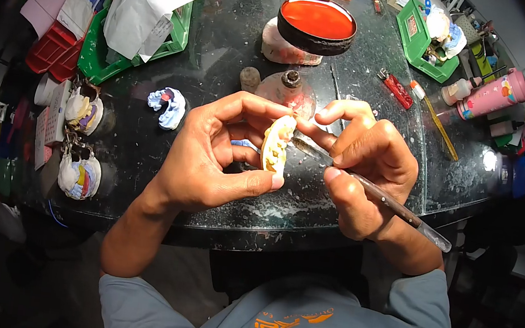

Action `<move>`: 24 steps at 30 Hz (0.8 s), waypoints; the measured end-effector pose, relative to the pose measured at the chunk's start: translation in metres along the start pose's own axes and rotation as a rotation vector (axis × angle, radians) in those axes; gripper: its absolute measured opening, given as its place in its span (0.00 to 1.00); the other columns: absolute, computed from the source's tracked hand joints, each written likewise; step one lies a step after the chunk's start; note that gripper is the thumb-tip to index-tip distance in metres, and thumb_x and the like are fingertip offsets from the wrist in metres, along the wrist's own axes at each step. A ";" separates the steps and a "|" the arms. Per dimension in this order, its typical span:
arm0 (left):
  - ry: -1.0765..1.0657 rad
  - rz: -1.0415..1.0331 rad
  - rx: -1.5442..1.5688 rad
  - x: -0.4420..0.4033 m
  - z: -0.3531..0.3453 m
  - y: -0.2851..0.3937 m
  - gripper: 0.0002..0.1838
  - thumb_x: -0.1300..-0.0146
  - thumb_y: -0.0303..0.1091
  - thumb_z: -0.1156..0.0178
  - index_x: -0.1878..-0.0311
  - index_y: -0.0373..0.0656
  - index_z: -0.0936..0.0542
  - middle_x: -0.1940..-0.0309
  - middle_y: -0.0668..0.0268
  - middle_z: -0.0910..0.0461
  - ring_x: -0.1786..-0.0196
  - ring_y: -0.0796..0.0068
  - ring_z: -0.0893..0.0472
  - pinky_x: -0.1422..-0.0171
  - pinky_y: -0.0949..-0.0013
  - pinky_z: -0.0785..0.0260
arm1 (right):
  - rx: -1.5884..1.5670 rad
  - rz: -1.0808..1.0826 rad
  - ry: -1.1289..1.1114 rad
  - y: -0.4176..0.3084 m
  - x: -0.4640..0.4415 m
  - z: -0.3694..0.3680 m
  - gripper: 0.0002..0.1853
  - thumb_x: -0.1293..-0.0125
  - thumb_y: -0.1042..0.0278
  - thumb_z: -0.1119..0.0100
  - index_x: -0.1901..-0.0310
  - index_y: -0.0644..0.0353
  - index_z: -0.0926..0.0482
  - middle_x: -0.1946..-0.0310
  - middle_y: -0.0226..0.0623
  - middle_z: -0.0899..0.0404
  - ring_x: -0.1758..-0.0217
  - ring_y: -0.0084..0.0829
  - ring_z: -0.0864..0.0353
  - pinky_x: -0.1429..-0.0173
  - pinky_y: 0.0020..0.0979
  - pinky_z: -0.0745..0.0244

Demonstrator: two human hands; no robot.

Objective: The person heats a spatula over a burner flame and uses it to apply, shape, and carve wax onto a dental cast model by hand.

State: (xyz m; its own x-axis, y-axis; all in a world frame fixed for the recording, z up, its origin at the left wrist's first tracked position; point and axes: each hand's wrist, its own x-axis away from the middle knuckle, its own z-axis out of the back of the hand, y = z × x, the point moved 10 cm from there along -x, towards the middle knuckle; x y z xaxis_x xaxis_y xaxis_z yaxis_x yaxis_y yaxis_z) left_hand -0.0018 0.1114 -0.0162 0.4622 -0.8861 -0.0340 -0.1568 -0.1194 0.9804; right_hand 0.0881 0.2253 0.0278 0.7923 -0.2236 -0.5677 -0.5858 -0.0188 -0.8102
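My left hand (206, 148) pinches a yellowish dental model (275, 145) on its edge between thumb and fingers. In my right hand (372, 167) is a wax knife (394, 205) with a long dark handle, gripped between thumb and fingers. Its blade (308, 147) points at the model; whether it touches is unclear. A fingertip of the right hand is close to the model's upper end. Behind the hands stands a glass spirit lamp (291, 80). Partly hidden behind the left fingers is something blue.
Beyond the lamp, a round pan of red wax (318, 19) sits above a whitish block (283, 43). A blue-white impression (166, 108) and articulated models (80, 172) lie left. Rightward are a red lighter (395, 90), a yellow-handled brush (438, 126), a pink bottle (493, 96) and a green box (419, 42).
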 end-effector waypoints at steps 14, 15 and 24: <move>-0.003 0.007 0.005 0.000 -0.002 0.001 0.35 0.51 0.16 0.28 0.37 0.29 0.28 0.47 0.59 0.21 0.45 0.76 0.21 0.47 0.73 0.20 | 0.045 0.009 0.075 0.000 0.000 0.002 0.07 0.52 0.88 0.46 0.72 0.66 0.29 0.69 0.38 0.26 0.46 0.41 0.23 0.41 0.41 0.17; -0.005 0.005 0.008 0.000 -0.002 0.002 0.35 0.51 0.16 0.28 0.37 0.29 0.28 0.47 0.59 0.21 0.45 0.76 0.21 0.47 0.73 0.20 | 0.043 0.006 0.086 0.000 0.000 0.002 0.07 0.52 0.88 0.46 0.73 0.66 0.29 0.70 0.38 0.26 0.46 0.41 0.23 0.42 0.41 0.17; -0.011 0.001 -0.019 0.000 0.000 -0.001 0.35 0.51 0.17 0.28 0.37 0.29 0.27 0.46 0.58 0.21 0.44 0.77 0.21 0.44 0.72 0.22 | 0.089 0.017 -0.102 -0.001 0.001 -0.003 0.05 0.41 0.81 0.45 0.65 0.64 0.31 0.68 0.38 0.30 0.39 0.41 0.30 0.32 0.60 0.24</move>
State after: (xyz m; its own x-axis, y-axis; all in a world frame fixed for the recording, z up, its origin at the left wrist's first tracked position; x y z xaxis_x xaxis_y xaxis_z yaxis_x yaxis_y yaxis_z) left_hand -0.0020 0.1113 -0.0171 0.4528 -0.8909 -0.0353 -0.1401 -0.1102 0.9840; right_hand 0.0889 0.2217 0.0284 0.7984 -0.1232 -0.5894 -0.5853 0.0712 -0.8077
